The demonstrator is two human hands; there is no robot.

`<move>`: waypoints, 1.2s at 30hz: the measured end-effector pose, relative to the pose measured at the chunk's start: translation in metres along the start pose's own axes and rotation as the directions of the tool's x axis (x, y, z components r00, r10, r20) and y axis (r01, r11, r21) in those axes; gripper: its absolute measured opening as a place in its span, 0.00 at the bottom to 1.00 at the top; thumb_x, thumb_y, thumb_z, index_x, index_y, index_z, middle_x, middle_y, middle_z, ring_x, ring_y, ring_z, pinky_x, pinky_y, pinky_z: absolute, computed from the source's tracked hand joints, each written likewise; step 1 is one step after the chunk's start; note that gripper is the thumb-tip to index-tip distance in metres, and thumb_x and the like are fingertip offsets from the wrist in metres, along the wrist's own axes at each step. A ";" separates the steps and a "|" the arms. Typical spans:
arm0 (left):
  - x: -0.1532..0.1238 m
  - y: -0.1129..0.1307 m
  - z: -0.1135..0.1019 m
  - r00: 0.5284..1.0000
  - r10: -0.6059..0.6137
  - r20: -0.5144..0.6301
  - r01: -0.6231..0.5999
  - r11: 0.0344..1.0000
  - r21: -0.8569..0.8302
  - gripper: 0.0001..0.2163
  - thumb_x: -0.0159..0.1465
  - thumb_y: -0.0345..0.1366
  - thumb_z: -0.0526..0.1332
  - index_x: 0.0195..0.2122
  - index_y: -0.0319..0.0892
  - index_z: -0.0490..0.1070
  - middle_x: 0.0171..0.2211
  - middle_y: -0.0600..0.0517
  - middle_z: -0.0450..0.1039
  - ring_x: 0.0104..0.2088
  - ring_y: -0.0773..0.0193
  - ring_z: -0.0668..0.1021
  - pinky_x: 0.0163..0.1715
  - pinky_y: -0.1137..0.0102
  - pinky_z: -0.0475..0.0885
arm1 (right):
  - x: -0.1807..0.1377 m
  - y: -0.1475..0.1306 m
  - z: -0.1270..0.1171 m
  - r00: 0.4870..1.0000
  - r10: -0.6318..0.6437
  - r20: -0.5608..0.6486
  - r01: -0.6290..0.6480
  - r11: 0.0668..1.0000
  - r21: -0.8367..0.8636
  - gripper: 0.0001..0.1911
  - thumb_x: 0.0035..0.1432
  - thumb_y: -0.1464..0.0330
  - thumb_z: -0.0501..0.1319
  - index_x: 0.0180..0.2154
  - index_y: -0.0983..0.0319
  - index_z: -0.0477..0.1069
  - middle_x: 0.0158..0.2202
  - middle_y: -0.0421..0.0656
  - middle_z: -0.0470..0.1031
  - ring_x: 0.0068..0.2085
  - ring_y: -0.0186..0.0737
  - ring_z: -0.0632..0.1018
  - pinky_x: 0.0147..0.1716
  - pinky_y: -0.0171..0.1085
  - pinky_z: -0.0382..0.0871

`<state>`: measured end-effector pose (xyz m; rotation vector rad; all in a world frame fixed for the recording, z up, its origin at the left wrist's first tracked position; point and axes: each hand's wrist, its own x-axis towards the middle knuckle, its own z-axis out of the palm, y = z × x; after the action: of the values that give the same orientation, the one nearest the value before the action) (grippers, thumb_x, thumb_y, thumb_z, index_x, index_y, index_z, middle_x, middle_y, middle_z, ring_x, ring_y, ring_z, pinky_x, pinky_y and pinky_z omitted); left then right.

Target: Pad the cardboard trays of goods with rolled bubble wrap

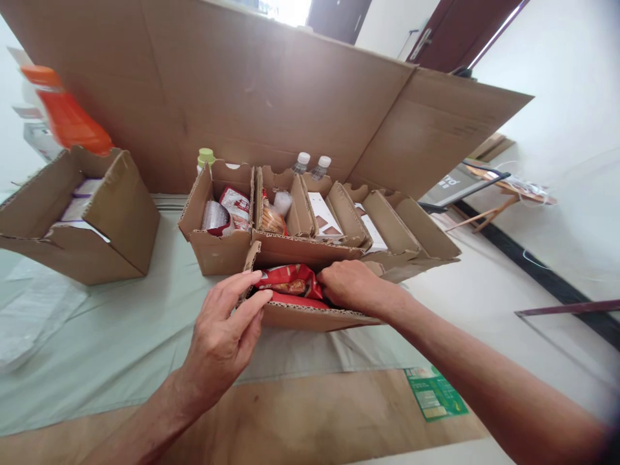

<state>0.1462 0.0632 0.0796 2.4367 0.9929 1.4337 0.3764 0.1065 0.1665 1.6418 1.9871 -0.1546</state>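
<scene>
In the narrow front cardboard box [300,320] lies a shiny red food packet [290,279] with a food picture on it. A second, flatter red item [298,299] is along the box's near wall. My right hand [351,284] reaches into the right part of this box, its fingers closed on the packet's right end; the fingertips are partly hidden. At the left end, my left hand [223,339] has thumb and forefinger apart, their tips touching or very close to the packet's left end and the box rim.
Behind stands a row of cardboard boxes [220,248] with packets, a jar and white cartons [324,216]. Another box [116,232] and an orange bottle [72,119] are at left. Two clear bottles [303,161] show behind the row, before a tall cardboard panel [271,90].
</scene>
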 end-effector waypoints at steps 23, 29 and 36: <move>-0.063 -0.004 0.012 0.760 -0.593 0.266 0.629 0.565 -0.534 0.40 0.62 0.48 0.68 0.72 0.44 0.54 0.70 0.40 0.60 0.72 0.43 0.59 0.70 0.48 0.55 | -0.083 -0.042 0.153 0.704 0.533 -0.469 0.168 0.517 0.839 0.25 0.59 0.47 0.59 0.35 0.62 0.78 0.30 0.48 0.81 0.28 0.47 0.78 0.33 0.44 0.74; -0.095 -0.002 -0.065 0.629 -0.769 0.114 0.726 0.528 -0.440 0.30 0.60 0.49 0.70 0.59 0.40 0.71 0.55 0.40 0.76 0.62 0.38 0.72 0.66 0.45 0.64 | -0.091 -0.093 0.124 0.643 0.418 -0.642 0.332 0.603 0.725 0.23 0.63 0.48 0.60 0.45 0.60 0.78 0.36 0.48 0.80 0.37 0.49 0.80 0.35 0.42 0.74; -0.045 0.020 -0.029 0.835 -0.535 0.125 0.511 0.672 -0.537 0.38 0.62 0.43 0.68 0.71 0.42 0.55 0.70 0.41 0.60 0.70 0.45 0.64 0.70 0.51 0.59 | -0.112 -0.055 0.123 0.609 0.557 -0.565 0.170 0.604 0.779 0.22 0.62 0.48 0.60 0.36 0.60 0.78 0.29 0.47 0.80 0.26 0.47 0.77 0.27 0.42 0.70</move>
<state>0.1175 0.0146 0.0709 1.5372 0.9957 1.3175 0.3781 -0.0567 0.1024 2.9473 2.4759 -0.2816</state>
